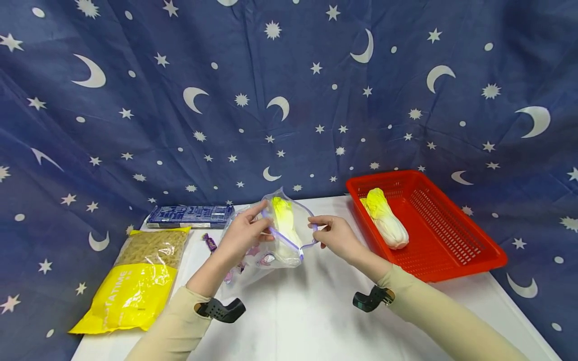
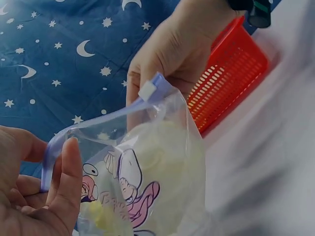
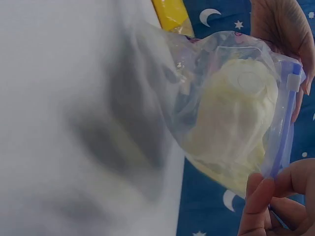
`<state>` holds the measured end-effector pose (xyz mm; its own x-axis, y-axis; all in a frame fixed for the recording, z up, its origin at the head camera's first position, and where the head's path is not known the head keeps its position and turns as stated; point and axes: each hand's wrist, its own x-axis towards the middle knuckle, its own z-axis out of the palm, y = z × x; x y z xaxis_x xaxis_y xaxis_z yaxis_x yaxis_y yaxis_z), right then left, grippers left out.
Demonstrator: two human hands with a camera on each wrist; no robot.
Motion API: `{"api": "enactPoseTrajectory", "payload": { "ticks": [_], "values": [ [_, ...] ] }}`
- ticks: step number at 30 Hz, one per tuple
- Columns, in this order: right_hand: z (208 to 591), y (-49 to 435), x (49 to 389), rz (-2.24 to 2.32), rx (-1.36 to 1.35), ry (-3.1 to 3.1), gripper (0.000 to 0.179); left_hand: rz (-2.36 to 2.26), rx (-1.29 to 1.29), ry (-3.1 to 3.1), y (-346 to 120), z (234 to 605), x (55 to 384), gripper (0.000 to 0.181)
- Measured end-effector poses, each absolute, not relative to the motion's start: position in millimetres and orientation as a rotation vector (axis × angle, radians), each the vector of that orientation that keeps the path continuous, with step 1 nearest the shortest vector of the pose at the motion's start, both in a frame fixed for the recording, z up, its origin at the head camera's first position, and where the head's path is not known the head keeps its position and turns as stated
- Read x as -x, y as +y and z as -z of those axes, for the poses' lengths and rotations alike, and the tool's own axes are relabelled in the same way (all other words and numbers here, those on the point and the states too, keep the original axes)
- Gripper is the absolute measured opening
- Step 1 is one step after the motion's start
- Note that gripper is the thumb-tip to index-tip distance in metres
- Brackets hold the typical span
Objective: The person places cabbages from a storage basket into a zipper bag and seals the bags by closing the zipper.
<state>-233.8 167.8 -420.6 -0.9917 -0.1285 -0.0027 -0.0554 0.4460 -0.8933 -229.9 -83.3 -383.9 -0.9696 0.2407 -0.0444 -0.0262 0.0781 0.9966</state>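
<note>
A clear zip bag with a printed cartoon pattern hangs between both hands, its mouth spread apart. Inside it is a napa cabbage, yellow leaf tips toward the opening in the head view; its pale base shows through the plastic in the right wrist view. My left hand pinches the purple zip strip on one side between thumb and fingers. On the other side, my right hand pinches the rim with thumb and fingertips. A white slider sits at one end of the strip.
At the right stands a red perforated basket with another napa cabbage in it. On the left lie a yellow pasta bag, blue flat packages and a purple-wrapped candy. A star-patterned curtain borders the white table's back edge.
</note>
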Motion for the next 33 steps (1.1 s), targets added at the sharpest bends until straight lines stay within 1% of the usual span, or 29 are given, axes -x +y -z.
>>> {"api": "enactPoseTrajectory", "payload": {
  "ticks": [11,23,33],
  "values": [
    [379.6,166.4,242.1,1.518,0.218,2.618,0.053,-1.889,-0.258,2.226,-94.7,357.0,236.8,0.068],
    [325.7,162.9,256.5,1.549,0.311,2.588,0.058,-1.752,-0.265,2.336,-100.7,319.4,246.0,0.071],
    [295.2,157.1,260.9,1.573,0.321,2.55,0.058,-1.79,-0.208,2.305,-100.6,306.9,252.5,0.07]
  ]
}}
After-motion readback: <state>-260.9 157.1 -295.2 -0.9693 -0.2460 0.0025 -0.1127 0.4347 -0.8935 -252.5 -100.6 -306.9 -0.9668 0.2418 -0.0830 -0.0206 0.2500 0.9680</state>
